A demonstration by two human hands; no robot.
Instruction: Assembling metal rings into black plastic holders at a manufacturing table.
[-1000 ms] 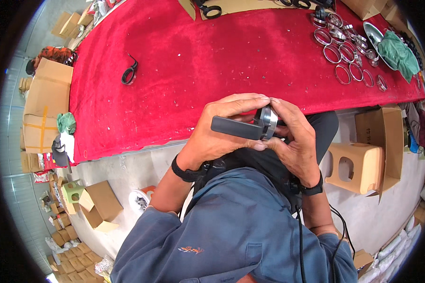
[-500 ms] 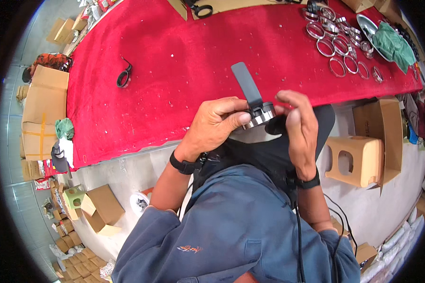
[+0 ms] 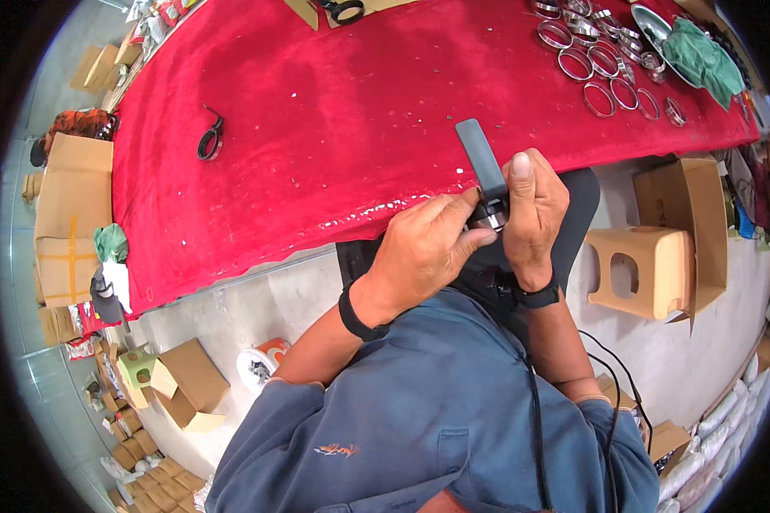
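Left hand (image 3: 425, 246) clamped on a dark-handled metal ring (image 3: 488, 183), right hand (image 3: 535, 214) against it, thumb upright, grip unclear.

left hand (image 3: 428, 244) grips handled ring (image 3: 491, 219) | right hand (image 3: 535, 209) at its grey handle (image 3: 481, 161) | steel rings (image 3: 601, 60) on red cloth (image 3: 334, 128)

Hands: two, left hand (image 3: 423, 252) and right hand (image 3: 535, 214)
Black rings with arms (image 3: 482, 162): three, one of them in hand
Metal rings (image 3: 630, 44): more than a dozen, overlapping beyond exact count
Metal dish (image 3: 648, 24): one
Black wristbands (image 3: 351, 315): two
Plastic stools (image 3: 669, 269): two, one tan, one green
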